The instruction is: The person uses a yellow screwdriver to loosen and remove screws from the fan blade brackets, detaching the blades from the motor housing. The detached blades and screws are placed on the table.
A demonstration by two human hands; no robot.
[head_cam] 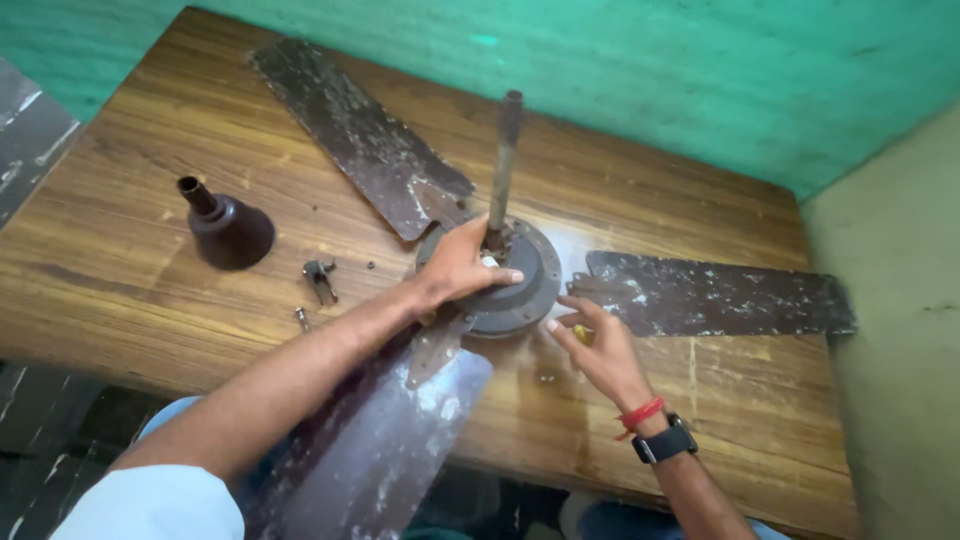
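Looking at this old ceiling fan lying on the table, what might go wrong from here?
The near blade overhangs the table edge toward the person's lap, so a bump might tilt the fan. The small loose screw and metal bracket lie unprotected and could roll off or get lost. The left hand rests on the motor hub beside the upright rod, and the right hand is at its rim; fingers could get pinched if the hub turns.

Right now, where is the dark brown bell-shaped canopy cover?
The dark brown bell-shaped canopy cover lies on the wooden table at left in the head view, beyond the small metal bracket.
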